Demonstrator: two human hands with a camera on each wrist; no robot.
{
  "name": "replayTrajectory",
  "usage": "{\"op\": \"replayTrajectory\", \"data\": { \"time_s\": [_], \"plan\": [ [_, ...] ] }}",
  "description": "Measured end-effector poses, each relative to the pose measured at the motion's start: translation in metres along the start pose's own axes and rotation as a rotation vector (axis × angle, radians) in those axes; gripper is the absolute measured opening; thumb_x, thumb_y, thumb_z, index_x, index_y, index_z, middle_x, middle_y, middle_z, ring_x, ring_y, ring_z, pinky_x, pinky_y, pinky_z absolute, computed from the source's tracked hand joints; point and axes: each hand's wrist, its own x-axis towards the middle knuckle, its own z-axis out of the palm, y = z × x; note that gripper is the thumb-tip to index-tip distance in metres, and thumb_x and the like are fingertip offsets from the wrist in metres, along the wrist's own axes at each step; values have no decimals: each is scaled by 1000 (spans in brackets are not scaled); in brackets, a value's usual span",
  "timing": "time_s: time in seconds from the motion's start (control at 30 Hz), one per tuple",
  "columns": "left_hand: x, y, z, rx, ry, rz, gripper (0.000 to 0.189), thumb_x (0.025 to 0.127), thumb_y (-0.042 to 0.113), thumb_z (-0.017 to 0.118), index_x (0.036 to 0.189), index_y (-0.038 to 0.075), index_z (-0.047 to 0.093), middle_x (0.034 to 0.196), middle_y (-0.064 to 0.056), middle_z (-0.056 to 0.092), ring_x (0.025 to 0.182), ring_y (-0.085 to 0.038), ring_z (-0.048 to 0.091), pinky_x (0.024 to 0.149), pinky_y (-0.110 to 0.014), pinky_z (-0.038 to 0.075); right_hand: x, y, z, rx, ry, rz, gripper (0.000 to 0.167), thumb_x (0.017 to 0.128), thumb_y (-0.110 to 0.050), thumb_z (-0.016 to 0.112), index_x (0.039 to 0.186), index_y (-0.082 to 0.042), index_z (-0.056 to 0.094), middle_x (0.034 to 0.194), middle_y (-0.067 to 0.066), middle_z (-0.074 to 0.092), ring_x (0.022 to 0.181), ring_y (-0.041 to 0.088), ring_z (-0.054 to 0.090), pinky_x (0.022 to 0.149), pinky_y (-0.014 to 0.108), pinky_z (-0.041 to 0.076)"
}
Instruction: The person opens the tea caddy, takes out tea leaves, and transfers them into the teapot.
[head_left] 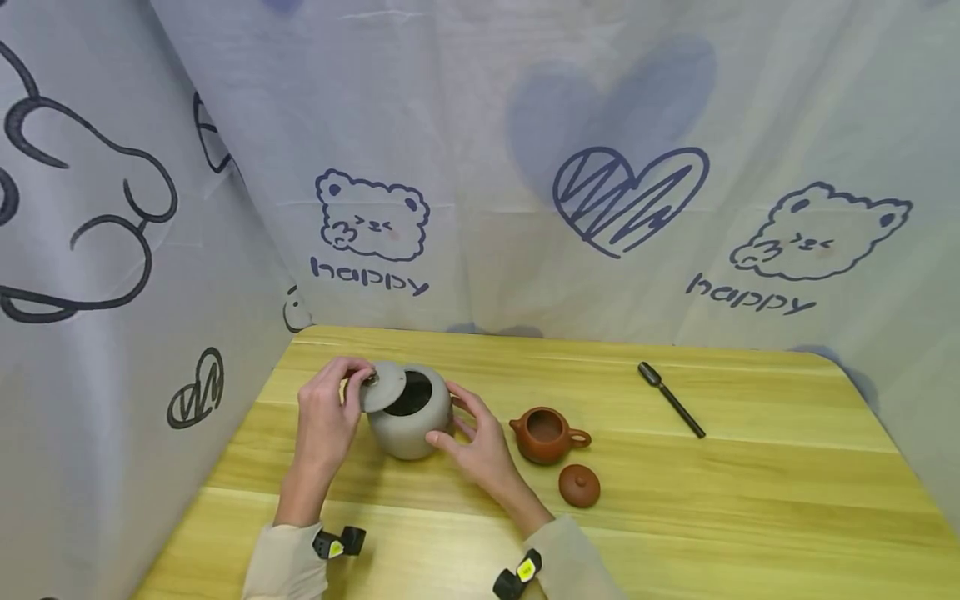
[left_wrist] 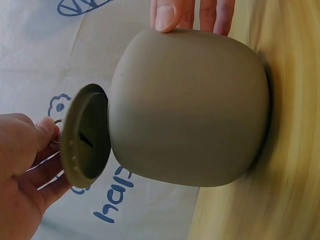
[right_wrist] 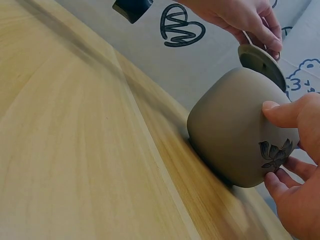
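Note:
A round grey tea jar (head_left: 408, 437) stands on the table with its dark mouth partly uncovered. My left hand (head_left: 327, 421) pinches the small ring on top of the grey lid (head_left: 386, 387), which is tilted beside the jar's mouth, over its left side. In the left wrist view the lid's hollow underside (left_wrist: 92, 142) faces the jar, close to the rim. On the jar's right side my right hand (head_left: 483, 450) holds the wall between thumb and fingers. A dark flower print (right_wrist: 275, 154) shows near those fingers in the right wrist view. The jar's contents are too dark to tell.
Right of the jar sits a small brown clay teapot (head_left: 545, 437), uncovered, its spout pointing left. Its round lid (head_left: 580, 486) lies in front of it. Farther right lies a dark tea scoop (head_left: 671, 400). Printed cloth (head_left: 487, 167) hangs behind the wooden table (head_left: 750, 517).

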Motion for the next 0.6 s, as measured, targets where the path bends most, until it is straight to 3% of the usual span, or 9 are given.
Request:
{"op": "replayTrajectory", "data": {
  "time_s": [0.17,0.33,0.4,0.6],
  "plan": [
    [4,-7,0,-15,4,-20,4,95,-5,69,95,-1,70,91,-12,72,81,-23,70,73,-7,47,8,20,1,-18,22,17,75,87,4,79,153,-4,44,156,16,43,142,39,41,115,53,40],
    [9,-15,-2,0,22,-23,4,94,-6,69,94,-2,70,91,-13,71,82,-25,70,75,-13,49,13,30,0,-35,28,20,75,88,-3,81,154,-14,47,156,7,44,142,31,43,114,45,43],
    [10,-18,-4,2,28,-27,4,93,-7,70,94,-3,70,91,-13,71,83,-26,70,78,-15,51,14,30,-1,-35,28,17,74,88,-5,82,153,-16,48,156,5,45,142,30,43,114,44,43],
    [0,-22,-10,13,62,-33,4,94,-8,69,94,-4,69,90,-14,72,85,-29,72,81,-16,52,1,0,-1,-5,13,4,72,87,5,78,151,-1,46,155,18,45,141,40,42,114,56,40]
  ]
}}
